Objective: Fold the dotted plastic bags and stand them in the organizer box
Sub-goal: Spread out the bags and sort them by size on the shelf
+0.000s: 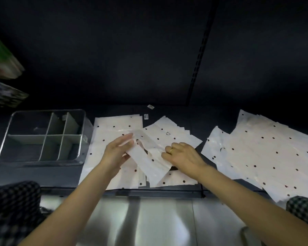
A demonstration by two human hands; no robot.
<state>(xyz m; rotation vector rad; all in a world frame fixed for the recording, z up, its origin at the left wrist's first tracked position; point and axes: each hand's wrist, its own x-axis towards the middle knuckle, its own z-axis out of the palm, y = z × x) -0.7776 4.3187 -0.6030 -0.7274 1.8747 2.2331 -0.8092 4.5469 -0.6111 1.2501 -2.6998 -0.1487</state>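
A partly folded white bag with black dots (149, 162) lies tilted on a pile of flat dotted bags (114, 128) in the middle of the dark shelf. My left hand (118, 151) pinches its upper left edge between thumb and fingers. My right hand (181, 154), a ring on one finger, presses curled fingers on the bag's right side. The clear organizer box (5, 139) with grey dividers stands at the left, its visible compartments holding no bags.
A second spread of dotted bags (267, 153) covers the right of the shelf, overhanging its front edge. Two small labels (150, 107) lie near the back wall. Packaged goods (4, 68) hang at far left. A shiny metal surface (149, 221) runs below the shelf.
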